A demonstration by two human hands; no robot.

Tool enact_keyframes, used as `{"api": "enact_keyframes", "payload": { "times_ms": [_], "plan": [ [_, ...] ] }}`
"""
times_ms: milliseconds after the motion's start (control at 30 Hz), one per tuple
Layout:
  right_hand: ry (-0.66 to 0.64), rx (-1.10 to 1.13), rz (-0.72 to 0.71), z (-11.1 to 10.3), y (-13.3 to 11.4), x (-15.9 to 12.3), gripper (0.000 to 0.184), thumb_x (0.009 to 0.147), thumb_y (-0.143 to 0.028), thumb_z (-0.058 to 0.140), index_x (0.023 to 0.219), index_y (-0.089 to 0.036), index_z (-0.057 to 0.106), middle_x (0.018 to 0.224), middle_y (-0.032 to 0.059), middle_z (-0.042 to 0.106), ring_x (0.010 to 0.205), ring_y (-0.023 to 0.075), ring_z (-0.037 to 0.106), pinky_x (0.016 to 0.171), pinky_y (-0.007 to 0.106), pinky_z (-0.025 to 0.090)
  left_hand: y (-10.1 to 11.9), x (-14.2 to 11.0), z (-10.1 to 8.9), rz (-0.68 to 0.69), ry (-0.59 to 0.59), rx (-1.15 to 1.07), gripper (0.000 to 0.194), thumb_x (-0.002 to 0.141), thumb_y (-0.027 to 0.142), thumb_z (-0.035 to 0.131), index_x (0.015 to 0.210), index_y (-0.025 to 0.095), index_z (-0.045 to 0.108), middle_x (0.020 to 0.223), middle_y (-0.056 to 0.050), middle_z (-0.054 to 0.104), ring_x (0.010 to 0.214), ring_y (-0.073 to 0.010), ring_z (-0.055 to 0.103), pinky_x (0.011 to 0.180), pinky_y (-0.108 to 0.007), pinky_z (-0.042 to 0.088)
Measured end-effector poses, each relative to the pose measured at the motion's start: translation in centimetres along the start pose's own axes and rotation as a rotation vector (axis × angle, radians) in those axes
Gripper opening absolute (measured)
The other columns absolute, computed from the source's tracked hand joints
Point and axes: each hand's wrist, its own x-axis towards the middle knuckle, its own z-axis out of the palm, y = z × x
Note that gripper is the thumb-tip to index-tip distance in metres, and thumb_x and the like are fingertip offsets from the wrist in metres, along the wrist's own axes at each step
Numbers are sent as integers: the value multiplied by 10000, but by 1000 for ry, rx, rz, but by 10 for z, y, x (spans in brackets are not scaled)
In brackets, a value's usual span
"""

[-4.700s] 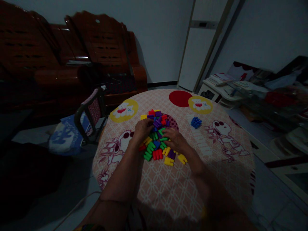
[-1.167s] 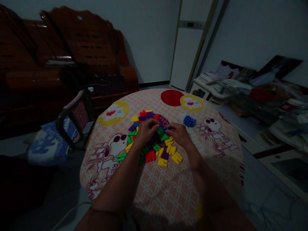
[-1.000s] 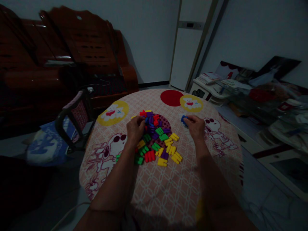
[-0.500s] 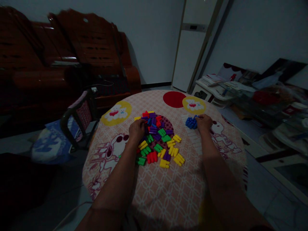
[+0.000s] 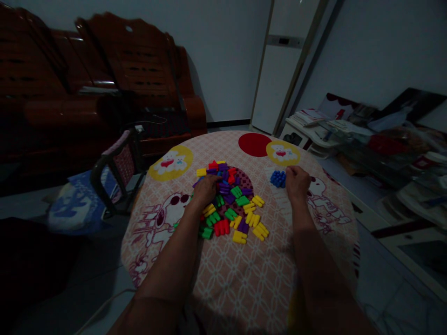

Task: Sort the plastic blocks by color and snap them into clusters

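Note:
Small plastic building blocks in several colours lie in a loose pile (image 5: 229, 197) on a round table. My left hand (image 5: 206, 188) rests over the pile's left side, its fingers stretched toward the blue and purple blocks there. What lies under those fingertips is hidden. Apart from the pile, to the right, sits a tight cluster of blue blocks (image 5: 278, 179). My right hand (image 5: 297, 182) is just beside this cluster, its fingers curled closed; anything inside them is hidden.
A patterned tablecloth (image 5: 240, 274) covers the table. Yellow blocks (image 5: 257, 218) are spread along the pile's right edge. To the left stands a folding chair (image 5: 120, 167), with a wooden sofa (image 5: 139, 70) behind. A cluttered glass-topped cabinet (image 5: 363, 149) is at the right.
My left hand has shifted slightly right and further onto the pile, its fingers lower over the blocks. My right hand has turned and its fingers have curled in beside the blue cluster.

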Motion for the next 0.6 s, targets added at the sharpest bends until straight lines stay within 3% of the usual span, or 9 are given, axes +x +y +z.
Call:
{"api": "enact_keyframes", "payload": {
  "times_ms": [133,233,333,400,500,600],
  "plan": [
    [-69,137,-54,0,-30,-22,291,862,-355,511,853,-179,742,873,102,758,805,233,673,805,353,517,3,0,-8,-38,133,-140,353,875,169,471,1035,187,786,1132,-113,762,1090,-272,694,1020,-396,515],
    [-183,271,-84,7,-50,-40,260,872,-344,540,870,-187,748,844,73,751,777,218,678,786,344,544,11,-3,-16,-24,194,-448,240,833,309,600,937,185,777,940,-79,771,877,-245,708,840,-356,567],
    [-322,414,-181,17,-66,-56,265,885,-333,596,1040,-189,756,954,75,756,837,211,697,795,329,573,27,-7,-17,-16,107,-778,271,779,423,688,860,171,746,768,-50,727,709,-208,667,679,-314,547],
    [-383,439,-314,23,-74,-65,306,882,-298,640,1160,-216,737,1109,90,738,984,225,697,880,346,576,39,-10,-15,-9,27,-913,303,758,455,718,851,167,728,730,-37,704,666,-187,642,641,-296,528],
    [-427,400,-487,31,-78,-74,383,870,-227,668,1251,-253,701,1302,98,673,1201,248,632,1020,392,537,52,-13,-10,24,-51,-1009,345,742,469,742,902,165,712,754,-27,694,639,-161,611,612,-276,499],
    [-443,363,-559,34,-77,-76,367,899,-194,619,1257,-219,693,1298,122,676,1229,256,619,1050,409,514,58,-15,-8,48,-80,-1015,366,762,474,728,949,161,700,792,-29,693,662,-159,613,616,-268,487]
  ]
}}
